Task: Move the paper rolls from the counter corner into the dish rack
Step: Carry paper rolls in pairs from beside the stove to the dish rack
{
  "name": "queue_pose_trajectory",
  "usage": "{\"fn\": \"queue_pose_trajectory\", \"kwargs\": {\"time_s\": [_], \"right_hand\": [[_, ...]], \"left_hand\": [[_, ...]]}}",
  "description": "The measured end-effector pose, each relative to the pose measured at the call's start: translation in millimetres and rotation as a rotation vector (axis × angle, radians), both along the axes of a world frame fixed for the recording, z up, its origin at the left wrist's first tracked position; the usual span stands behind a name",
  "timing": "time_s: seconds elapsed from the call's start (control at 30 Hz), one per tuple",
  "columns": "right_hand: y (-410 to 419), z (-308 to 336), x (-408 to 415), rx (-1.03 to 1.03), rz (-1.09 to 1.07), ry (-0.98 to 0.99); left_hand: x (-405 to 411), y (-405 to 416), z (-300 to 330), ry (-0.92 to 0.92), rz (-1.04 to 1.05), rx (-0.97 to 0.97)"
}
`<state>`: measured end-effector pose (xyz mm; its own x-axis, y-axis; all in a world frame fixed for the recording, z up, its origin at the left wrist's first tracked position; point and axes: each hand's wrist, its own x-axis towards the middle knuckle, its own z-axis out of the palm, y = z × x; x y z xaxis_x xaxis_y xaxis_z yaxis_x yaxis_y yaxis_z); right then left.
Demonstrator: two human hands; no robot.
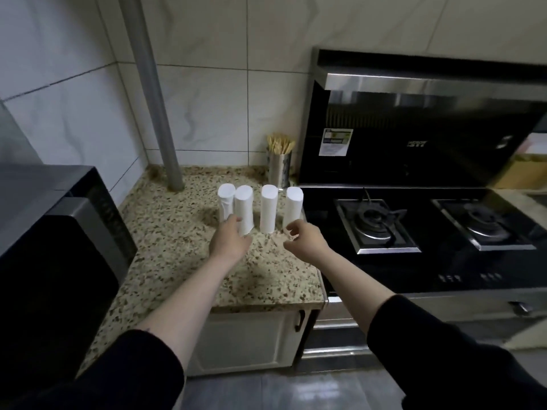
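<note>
Several white paper rolls stand upright in a row on the speckled granite counter [177, 261]: a leftmost roll [225, 199], one beside it [244, 210], a third [268, 208] and a rightmost roll [293, 207]. My left hand [230, 239] is just in front of the two left rolls, fingers apart, fingertips at their bases. My right hand [305, 239] is at the foot of the rightmost roll, fingers curled and apart, holding nothing. No dish rack is in view.
A grey pipe [157, 93] rises from the counter's back corner. A metal cup of chopsticks [279, 168] stands behind the rolls. A dark microwave [53, 232] sits at the left. A black gas stove [414, 226] with its hood adjoins the counter on the right.
</note>
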<state>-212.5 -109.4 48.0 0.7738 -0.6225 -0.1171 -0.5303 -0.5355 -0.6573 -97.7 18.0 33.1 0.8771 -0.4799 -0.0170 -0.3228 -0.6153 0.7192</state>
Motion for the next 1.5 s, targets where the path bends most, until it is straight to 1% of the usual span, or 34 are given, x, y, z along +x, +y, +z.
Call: {"fn": "queue_pose_trajectory", "kwargs": {"time_s": [0.1, 0.17, 0.27, 0.33, 0.4, 0.43, 0.53, 0.6, 0.7, 0.83, 1.0, 1.17, 1.3, 1.4, 1.5], "right_hand": [[-32, -5, 13, -0.021, -0.039, 0.016], [-58, -9, 23, -0.030, -0.045, 0.015], [-99, -16, 43, -0.041, -0.041, 0.005], [-125, -22, 59, -0.023, -0.050, 0.018], [-145, -30, 73, 0.033, -0.048, 0.044], [-152, -35, 79, 0.066, -0.044, 0.063], [-167, -51, 94, 0.155, -0.006, 0.126], [-173, -62, 101, 0.195, 0.024, 0.127], [-176, -76, 110, 0.261, 0.041, 0.066], [-178, -87, 117, 0.291, 0.039, -0.026], [-182, -92, 124, 0.331, 0.052, -0.090], [-187, -88, 122, 0.310, 0.078, -0.115], [-184, -79, 116, 0.278, 0.055, -0.159], [-176, -66, 110, 0.250, 0.055, -0.187], [-157, -47, 107, 0.216, 0.115, -0.207]], "left_hand": [[20, -36, -1, -0.097, -0.153, 0.074], [36, -63, -1, -0.113, -0.237, 0.113], [58, -105, 2, -0.100, -0.262, 0.111], [67, -132, -3, -0.034, -0.214, 0.071], [69, -152, -15, 0.018, -0.112, 0.042], [67, -159, -22, 0.000, -0.055, 0.027], [61, -176, -41, -0.141, 0.091, -0.065], [58, -183, -48, -0.209, 0.177, -0.126], [62, -190, -57, -0.220, 0.268, -0.080], [78, -191, -67, -0.198, 0.300, 0.032], [85, -195, -69, -0.237, 0.324, 0.041], [80, -192, -58, -0.192, 0.343, -0.059], [73, -179, -47, -0.197, 0.345, -0.091], [63, -159, -37, -0.191, 0.367, -0.142], [49, -129, -26, -0.196, 0.409, -0.191]]}}
